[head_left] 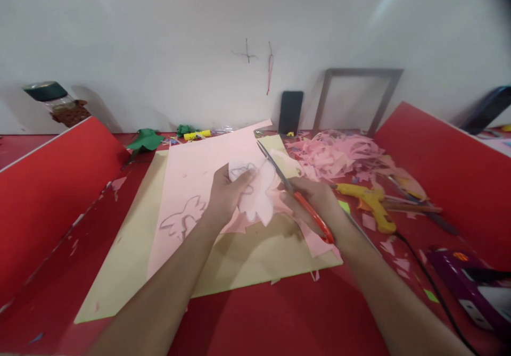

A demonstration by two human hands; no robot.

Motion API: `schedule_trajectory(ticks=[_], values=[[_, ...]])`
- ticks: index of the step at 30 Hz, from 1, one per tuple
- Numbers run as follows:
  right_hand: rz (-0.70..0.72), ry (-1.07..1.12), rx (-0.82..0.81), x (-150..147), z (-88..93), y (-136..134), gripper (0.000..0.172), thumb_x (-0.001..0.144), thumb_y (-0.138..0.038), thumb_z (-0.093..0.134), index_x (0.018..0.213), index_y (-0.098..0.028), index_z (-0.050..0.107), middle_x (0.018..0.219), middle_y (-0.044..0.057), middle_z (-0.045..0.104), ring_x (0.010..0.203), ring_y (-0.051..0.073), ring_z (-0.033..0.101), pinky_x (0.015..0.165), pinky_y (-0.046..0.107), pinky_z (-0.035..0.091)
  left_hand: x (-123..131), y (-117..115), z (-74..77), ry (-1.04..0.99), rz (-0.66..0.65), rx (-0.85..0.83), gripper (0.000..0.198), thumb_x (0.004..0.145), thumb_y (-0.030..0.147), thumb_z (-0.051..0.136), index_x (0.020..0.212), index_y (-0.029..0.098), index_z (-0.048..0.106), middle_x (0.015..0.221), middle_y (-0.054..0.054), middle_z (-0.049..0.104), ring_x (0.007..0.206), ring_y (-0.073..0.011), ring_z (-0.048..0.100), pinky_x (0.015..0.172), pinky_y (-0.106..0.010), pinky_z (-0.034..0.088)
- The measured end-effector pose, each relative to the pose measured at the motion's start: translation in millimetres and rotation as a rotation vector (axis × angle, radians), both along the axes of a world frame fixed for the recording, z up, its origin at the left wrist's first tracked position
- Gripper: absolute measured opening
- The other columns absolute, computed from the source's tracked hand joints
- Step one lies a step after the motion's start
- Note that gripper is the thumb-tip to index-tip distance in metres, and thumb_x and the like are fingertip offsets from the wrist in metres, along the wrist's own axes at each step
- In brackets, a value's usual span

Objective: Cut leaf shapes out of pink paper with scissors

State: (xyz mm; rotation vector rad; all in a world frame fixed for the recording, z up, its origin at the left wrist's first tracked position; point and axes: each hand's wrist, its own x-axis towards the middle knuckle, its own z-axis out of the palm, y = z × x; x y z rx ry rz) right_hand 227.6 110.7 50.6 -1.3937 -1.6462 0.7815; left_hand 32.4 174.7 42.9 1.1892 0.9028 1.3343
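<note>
My left hand (227,193) pinches a pale pink paper cutout (257,199) with scalloped edges and dark pencil lines on it. In my right hand (311,199) is a pair of scissors (293,191) with orange-red handles, its blades pointing up and left beside the cutout's right edge. The blades look close together. Beneath my hands lies a larger pink sheet (199,164) with another pencilled shape on its left part. That sheet rests on a pale yellow board (131,271). My fingers hide part of the cutout.
Shredded pink paper (339,154) is heaped at the back right. A yellow glue gun (369,201) lies right of my right hand, its cord running to a purple device (467,281). Red panels (59,185) stand on both sides. A dark phone-like slab (291,112) leans against the wall.
</note>
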Motion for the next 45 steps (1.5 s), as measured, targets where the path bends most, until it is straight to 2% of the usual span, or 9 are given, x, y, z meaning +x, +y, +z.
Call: schedule_trajectory(ticks=[6,11,20,27,33,37,40,42,45], values=[[0.161,0.056,0.030,4.6,-6.1,2.1,0.051,0.083,-0.062,0.067,0.112,-0.021,0.059,0.080,0.000,0.054,0.066,0.015,0.048,0.058,0.026,0.039,-2.6,2.4,3.7,-0.002,-0.031,-0.045,0.027,0.065,0.036,0.086,0.072,0.017,0.070,0.065,0.001,0.065,0.054,-0.0096,0.054,0.050,-0.020,0.042],[0.164,0.109,-0.061,8.2,0.1,2.4,0.040,0.085,-0.052,0.072,0.107,-0.021,0.058,0.075,-0.003,0.049,0.064,0.013,0.047,0.059,0.026,0.039,-9.0,3.8,9.0,0.091,-0.121,-0.076,0.027,0.066,0.036,0.083,0.067,0.016,0.066,0.060,0.002,0.061,0.052,-0.0093,0.053,0.049,-0.020,0.041],[0.263,0.620,-0.156,1.6,4.2,2.5,0.030,0.091,-0.046,0.068,0.096,-0.020,0.055,0.070,-0.001,0.058,0.061,0.016,0.058,0.060,0.031,0.047,-9.9,-1.1,12.6,0.382,-0.393,-0.054,0.033,0.076,0.043,0.080,0.067,0.015,0.066,0.061,0.000,0.064,0.053,-0.0104,0.054,0.051,-0.021,0.039],[0.265,0.532,-0.233,3.6,8.1,-1.4,0.028,0.091,-0.045,0.066,0.088,-0.019,0.056,0.068,-0.001,0.056,0.059,0.015,0.055,0.058,0.030,0.046,-21.9,4.5,9.0,0.364,-0.529,-0.071,0.029,0.075,0.034,0.082,0.095,0.016,0.073,0.086,-0.004,0.073,0.072,-0.0141,0.064,0.063,-0.023,0.048],[0.224,0.244,-0.220,11.6,23.6,-5.9,0.029,0.091,-0.045,0.062,0.076,-0.021,0.056,0.070,0.001,0.053,0.063,0.015,0.052,0.058,0.029,0.043,-26.9,15.4,0.2,0.238,-0.392,-0.147,0.018,0.076,0.029,0.076,0.087,0.015,0.072,0.080,-0.004,0.070,0.069,-0.0151,0.064,0.059,-0.024,0.048],[0.256,-0.066,-0.251,25.9,32.8,-8.1,0.019,0.085,-0.041,0.069,0.085,-0.023,0.063,0.073,0.002,0.060,0.067,0.020,0.059,0.060,0.031,0.045,-25.2,18.1,1.0,0.240,-0.244,-0.159,0.013,0.073,0.023,0.074,0.079,0.017,0.064,0.065,0.002,0.063,0.051,-0.0104,0.055,0.047,-0.022,0.039],[0.280,-0.271,-0.296,32.6,36.9,-9.7,0.018,0.085,-0.042,0.068,0.087,-0.024,0.066,0.081,0.002,0.067,0.076,0.023,0.065,0.064,0.031,0.047,-24.6,20.6,3.5,0.204,-0.154,-0.110,0.019,0.071,0.021,0.076,0.085,0.019,0.063,0.064,0.005,0.061,0.045,-0.0070,0.046,0.043,-0.021,0.033],[0.269,-0.312,-0.336,33.2,38.3,-10.1,0.019,0.087,-0.043,0.066,0.088,-0.025,0.066,0.082,0.002,0.069,0.076,0.022,0.066,0.062,0.030,0.047,-24.5,22.7,4.6,0.140,-0.111,-0.078,0.026,0.068,0.021,0.081,0.086,0.019,0.064,0.068,0.006,0.061,0.047,-0.0057,0.044,0.044,-0.020,0.031],[0.224,-0.292,-0.367,31.4,38.9,-9.5,0.021,0.087,-0.045,0.065,0.091,-0.024,0.066,0.077,0.003,0.068,0.071,0.022,0.064,0.057,0.029,0.045,-23.8,24.3,6.0,0.069,-0.086,-0.085,0.028,0.067,0.028,0.085,0.072,0.018,0.060,0.058,0.006,0.051,0.047,-0.0054,0.038,0.044,-0.021,0.029]])
